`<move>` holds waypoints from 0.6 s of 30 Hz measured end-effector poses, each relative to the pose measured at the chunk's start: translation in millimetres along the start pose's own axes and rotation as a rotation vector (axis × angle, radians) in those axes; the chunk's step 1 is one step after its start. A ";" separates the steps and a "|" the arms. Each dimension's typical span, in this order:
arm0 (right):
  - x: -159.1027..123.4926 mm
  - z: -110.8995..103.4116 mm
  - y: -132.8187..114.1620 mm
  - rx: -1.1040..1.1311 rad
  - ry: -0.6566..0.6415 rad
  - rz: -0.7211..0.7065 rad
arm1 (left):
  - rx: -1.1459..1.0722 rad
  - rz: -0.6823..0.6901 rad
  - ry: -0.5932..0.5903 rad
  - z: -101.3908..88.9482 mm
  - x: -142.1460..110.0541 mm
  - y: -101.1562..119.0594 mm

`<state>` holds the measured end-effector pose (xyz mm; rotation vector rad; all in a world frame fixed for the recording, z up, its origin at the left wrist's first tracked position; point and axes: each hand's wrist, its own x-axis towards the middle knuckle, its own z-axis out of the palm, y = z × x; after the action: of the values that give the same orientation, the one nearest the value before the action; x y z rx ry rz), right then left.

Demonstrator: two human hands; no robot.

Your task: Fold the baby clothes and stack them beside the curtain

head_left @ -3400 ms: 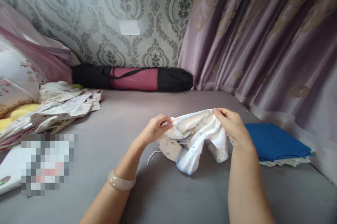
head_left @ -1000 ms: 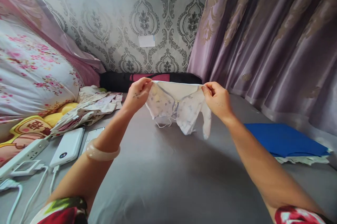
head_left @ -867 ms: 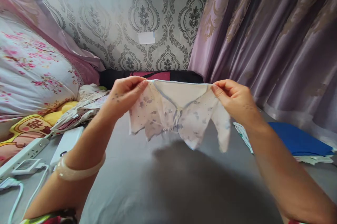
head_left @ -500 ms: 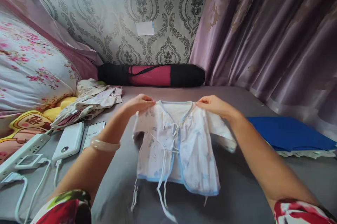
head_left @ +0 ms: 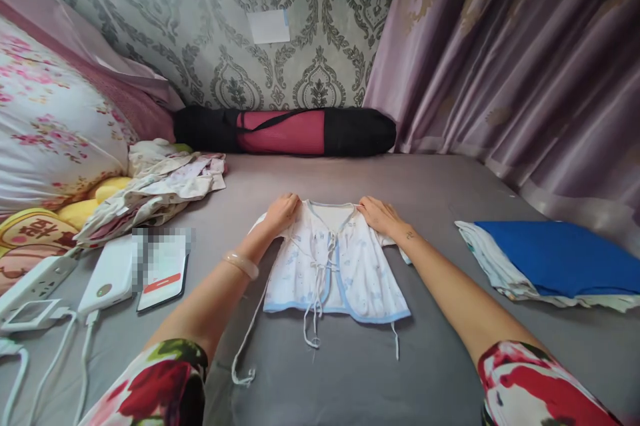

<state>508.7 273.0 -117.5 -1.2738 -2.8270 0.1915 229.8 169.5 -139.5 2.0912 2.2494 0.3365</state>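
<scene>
A small white baby shirt (head_left: 305,273) with pale blue trim, faint prints and thin tie strings lies on the grey bed sheet (head_left: 350,379), its neckline facing away from me. My left hand (head_left: 284,213) is closed on its left shoulder, fingers curled over the cloth. On the opposite shoulder, my right hand (head_left: 381,216) grips the fabric beside the collar. Both sleeves are partly covered by my hands and forearms. One long string trails out to the lower left of the hem.
Folded blue and white cloths (head_left: 555,256) lie at right. At left are a power strip (head_left: 43,283), a white power bank (head_left: 113,273), a phone (head_left: 167,273) and a pile of small clothes (head_left: 170,189). A black and pink bag (head_left: 283,133) rests along the wall.
The baby shirt has come down from a raised, hanging position to lie on the sheet, still held at both shoulders. Its strings now rest on the bed.
</scene>
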 end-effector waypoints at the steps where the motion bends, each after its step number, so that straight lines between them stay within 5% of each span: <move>1: 5.0 2.2 1.1 -0.014 -0.002 -0.001 | 0.048 0.036 0.007 1.3 3.4 -2.3; 6: 35.4 6.5 6.1 -0.019 0.006 0.026 | 0.154 0.086 0.032 3.3 28.5 -12.8; 12: 71.5 3.2 10.9 0.012 0.008 0.088 | 0.102 -0.014 0.042 0.9 63.7 -17.9; 18: 89.4 6.0 15.2 0.181 0.007 -0.066 | -0.084 -0.126 -0.038 3.2 80.1 -20.6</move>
<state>460.2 349.3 -127.0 -1.1402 -2.7663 0.4284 203.6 248.0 -137.9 1.8895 2.2891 0.3742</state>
